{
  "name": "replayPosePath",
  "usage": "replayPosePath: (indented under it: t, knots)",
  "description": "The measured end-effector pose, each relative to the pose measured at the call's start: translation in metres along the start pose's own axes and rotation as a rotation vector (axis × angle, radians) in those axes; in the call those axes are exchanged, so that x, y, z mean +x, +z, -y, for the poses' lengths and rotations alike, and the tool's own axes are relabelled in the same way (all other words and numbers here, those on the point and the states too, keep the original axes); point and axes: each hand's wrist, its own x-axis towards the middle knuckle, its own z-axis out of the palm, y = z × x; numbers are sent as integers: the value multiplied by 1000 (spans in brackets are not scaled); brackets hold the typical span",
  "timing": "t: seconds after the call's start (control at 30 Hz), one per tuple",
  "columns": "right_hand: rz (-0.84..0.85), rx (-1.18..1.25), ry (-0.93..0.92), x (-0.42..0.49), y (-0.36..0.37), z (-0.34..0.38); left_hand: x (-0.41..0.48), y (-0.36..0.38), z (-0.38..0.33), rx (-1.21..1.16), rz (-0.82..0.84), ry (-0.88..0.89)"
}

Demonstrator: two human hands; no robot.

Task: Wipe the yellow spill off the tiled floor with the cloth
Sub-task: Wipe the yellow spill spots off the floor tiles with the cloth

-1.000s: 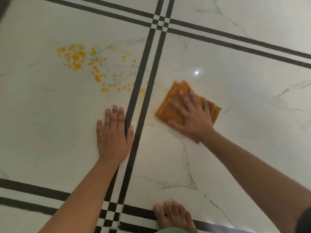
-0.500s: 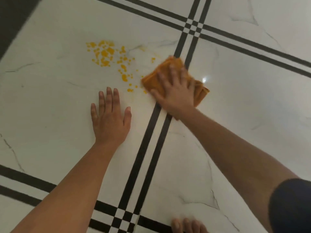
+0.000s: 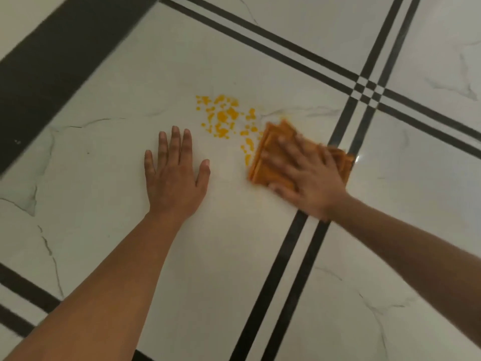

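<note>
The floor (image 3: 234,256) is made of big white tiles with thin grey cracks in them. Pairs of black lines (image 3: 291,269) run across it and cross each other at the top right. A wide dark band (image 3: 52,61) sits at the top left.

Two bare arms reach in from the bottom. The left hand (image 3: 174,178) lies flat on the white tile, palm down. Its fingers are spread a little and the thumb sticks out to the side. It holds nothing.

The right hand (image 3: 307,178) lies flat on top of the cloth (image 3: 270,157), pressing it to the floor with fingers spread open. The hand looks blurry. The cloth is orange and folded into a square. Most of it sticks out past the fingertips, up and to the left. One corner shows on the far side of the hand, next to the black lines.

The spill (image 3: 223,117) is a bunch of small yellow spots on the white tile. It lies just above the left hand's fingertips and to the left of the cloth. The nearest spots touch the cloth's left edge. Most of the spots are still uncovered.
</note>
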Motion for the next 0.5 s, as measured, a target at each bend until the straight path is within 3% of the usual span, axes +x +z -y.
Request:
replayPosePath:
  t: [0.1, 0.13, 0.17, 0.3, 0.33, 0.43, 0.5]
  knots:
    - [-39, 97, 353, 70, -11, -14, 25, -1, 13, -34, -32, -96]
    - [-27, 118, 392, 91, -14, -5, 33, -2, 17, -50, -36, -131]
    - [-25, 121, 363, 102, -15, 8, 39, -3, 20, -60, -31, -158]
    - [-2, -14, -45, 79, -2, 33, 49, -2, 28, -27, -26, -169]
    - [-2, -19, -45, 79, -4, 25, 49, 0, 28, -15, -44, -164]
    - [-27, 59, 225, 138, -17, 6, 50, 3, 30, 4, -66, -158]
    - [0, 102, 302, 181, -24, 25, 50, 1, 30, 2, -62, -158]
